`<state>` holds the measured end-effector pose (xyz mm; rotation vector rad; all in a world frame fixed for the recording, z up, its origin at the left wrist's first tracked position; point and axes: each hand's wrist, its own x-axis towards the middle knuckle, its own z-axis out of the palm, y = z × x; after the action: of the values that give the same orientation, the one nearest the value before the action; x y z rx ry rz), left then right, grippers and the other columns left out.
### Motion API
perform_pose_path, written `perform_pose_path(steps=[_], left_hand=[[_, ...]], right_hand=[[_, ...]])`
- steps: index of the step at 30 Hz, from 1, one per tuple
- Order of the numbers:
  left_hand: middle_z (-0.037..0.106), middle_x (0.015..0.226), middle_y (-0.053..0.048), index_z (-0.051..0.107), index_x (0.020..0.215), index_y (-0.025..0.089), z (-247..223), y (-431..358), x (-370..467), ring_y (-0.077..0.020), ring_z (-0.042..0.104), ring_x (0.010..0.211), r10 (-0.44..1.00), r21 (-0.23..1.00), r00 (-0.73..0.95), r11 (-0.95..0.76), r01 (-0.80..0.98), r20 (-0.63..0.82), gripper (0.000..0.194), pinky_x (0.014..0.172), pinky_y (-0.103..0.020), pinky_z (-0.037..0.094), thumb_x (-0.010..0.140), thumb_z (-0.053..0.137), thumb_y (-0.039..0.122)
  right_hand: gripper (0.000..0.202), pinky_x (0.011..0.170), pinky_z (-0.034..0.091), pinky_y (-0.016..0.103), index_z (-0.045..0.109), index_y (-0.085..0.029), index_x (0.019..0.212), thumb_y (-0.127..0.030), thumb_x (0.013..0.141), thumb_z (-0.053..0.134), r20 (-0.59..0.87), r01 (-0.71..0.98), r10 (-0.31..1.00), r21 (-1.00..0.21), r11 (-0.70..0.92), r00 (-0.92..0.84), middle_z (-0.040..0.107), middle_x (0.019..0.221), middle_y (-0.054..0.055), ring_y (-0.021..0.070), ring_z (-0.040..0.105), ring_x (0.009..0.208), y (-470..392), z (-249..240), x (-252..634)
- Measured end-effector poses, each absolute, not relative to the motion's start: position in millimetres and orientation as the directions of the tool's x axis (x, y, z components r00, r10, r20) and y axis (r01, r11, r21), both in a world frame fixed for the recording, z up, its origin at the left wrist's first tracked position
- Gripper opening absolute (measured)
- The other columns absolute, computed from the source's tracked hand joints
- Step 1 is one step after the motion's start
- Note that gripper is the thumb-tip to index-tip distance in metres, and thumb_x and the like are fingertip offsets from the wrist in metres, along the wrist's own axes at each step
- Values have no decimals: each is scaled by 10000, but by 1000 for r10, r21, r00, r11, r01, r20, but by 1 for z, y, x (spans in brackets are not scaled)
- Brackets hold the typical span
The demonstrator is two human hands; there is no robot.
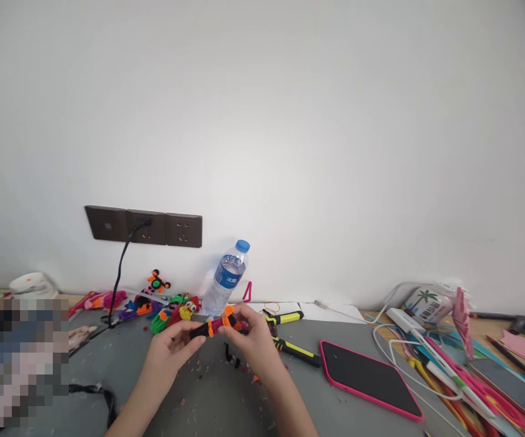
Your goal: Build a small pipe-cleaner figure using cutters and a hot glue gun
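Observation:
A small pipe-cleaner figure point(216, 326) in black, orange and dark pink is held level between both hands, above the grey mat point(153, 388). My left hand point(178, 346) pinches its black end with thumb and fingers. At the other end, my right hand point(250, 331) grips the part near an orange curl. Just behind the hands lie fuzzy pipe-cleaner pieces, among them a red and yellow bird-like figure point(187, 311) with white eyes. Pliers with black and yellow handles point(296, 352) rest right beside my right hand, their head partly hidden by it.
A water bottle point(228, 276) stands by the wall. A pink-edged phone point(369, 379) lies right of the pliers. Cables, pens and a white packet point(430, 303) crowd the right side. A black cord point(119, 279) hangs from the wall socket point(144, 227). A blurred-out patch covers the lower left.

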<state>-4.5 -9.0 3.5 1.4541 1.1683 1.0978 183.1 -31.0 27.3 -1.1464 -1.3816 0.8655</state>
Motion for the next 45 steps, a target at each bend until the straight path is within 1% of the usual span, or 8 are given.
perform_pose_path(steps=[9,23,27,30,35,39,42,45], left_hand=[[736,829,-89,751,808,185,0,-13,1,-261,678,781,994,981,51,-102,166,95,373,678,-310,573,620,746,507],[731,833,-89,752,827,181,5,-8,-4,-259,675,796,985,975,160,-93,201,61,391,688,-299,566,611,759,506],[720,880,-104,743,905,201,17,-5,-16,-285,671,862,995,980,99,-4,198,-16,461,668,-298,569,592,766,539],[678,740,-64,721,943,191,21,-2,-24,-253,665,764,996,995,1,87,51,-88,510,700,-336,575,585,775,550],[636,684,-46,678,698,175,24,1,-28,-240,647,761,989,972,-26,139,-189,-147,433,754,-357,570,598,754,589],[658,702,-59,702,706,162,27,-4,-28,-209,616,697,956,996,280,94,2,-91,422,682,-308,534,691,685,584],[669,672,-51,732,722,174,26,-9,-26,-184,599,632,789,986,600,42,162,-133,344,611,-259,484,725,685,515],[665,637,-46,753,724,180,23,-15,-19,-162,566,561,670,976,723,10,217,-168,326,538,-229,425,704,703,501]], right_hand=[[149,700,425,268,636,-171,761,-310,742,687,260,164,965,-954,250,42,612,756,14,175,534,746,-31,27,186],[170,703,428,271,646,-166,762,-320,725,707,216,190,975,-961,204,45,608,744,9,175,540,750,-32,25,187],[321,794,449,312,664,-234,1040,-319,733,705,235,212,972,-952,223,32,657,970,33,206,567,892,-35,30,190],[472,780,478,330,592,-272,1214,-350,756,678,218,187,974,-961,203,59,653,1082,48,211,593,912,-37,34,203],[194,541,422,272,698,-203,844,-364,779,612,104,306,978,-951,45,179,676,793,50,182,566,654,-38,33,220],[104,518,391,257,719,-207,737,-247,729,623,61,400,992,-916,12,108,649,672,28,172,538,604,-38,21,212],[110,530,389,259,733,-210,698,-163,675,636,34,479,996,-878,-9,82,650,668,29,177,547,611,-36,12,205],[116,539,386,264,737,-217,690,-147,664,648,17,532,996,-846,-30,84,655,673,27,179,550,610,-34,7,202]])
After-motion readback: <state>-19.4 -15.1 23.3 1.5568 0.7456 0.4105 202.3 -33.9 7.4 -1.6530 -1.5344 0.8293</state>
